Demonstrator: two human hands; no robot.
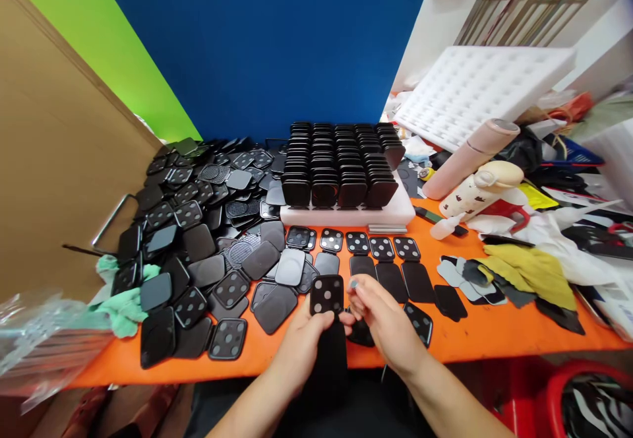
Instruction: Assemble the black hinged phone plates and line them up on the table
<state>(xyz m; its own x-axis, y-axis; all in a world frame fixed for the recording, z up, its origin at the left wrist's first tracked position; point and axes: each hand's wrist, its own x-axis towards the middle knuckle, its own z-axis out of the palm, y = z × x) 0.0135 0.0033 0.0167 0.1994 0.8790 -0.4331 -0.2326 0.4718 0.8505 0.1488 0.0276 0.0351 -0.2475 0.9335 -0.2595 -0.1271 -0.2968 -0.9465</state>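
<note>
My left hand (305,332) is closed on a black folding panel (327,293), with its thumb on the front. The panel's square upper part faces me and carries several grey round dots; its plain lower part hangs over the table's edge. Close to its right side, my right hand (386,316) pinches a small blue-grey disc (353,284) between thumb and finger. Another dark panel (360,334) lies partly hidden beneath that hand, and a dotted panel (419,323) shows beyond the wrist. Behind both hands, several unfolded panels (382,248) lie side by side in a row.
Loose black panels (198,240) heap up across the left of the orange table (287,359). At the back, a white foam block (346,216) bears upright rows of folded panels (341,161). Bottles (469,157), cloths (534,276) and grey pieces (465,281) crowd the right.
</note>
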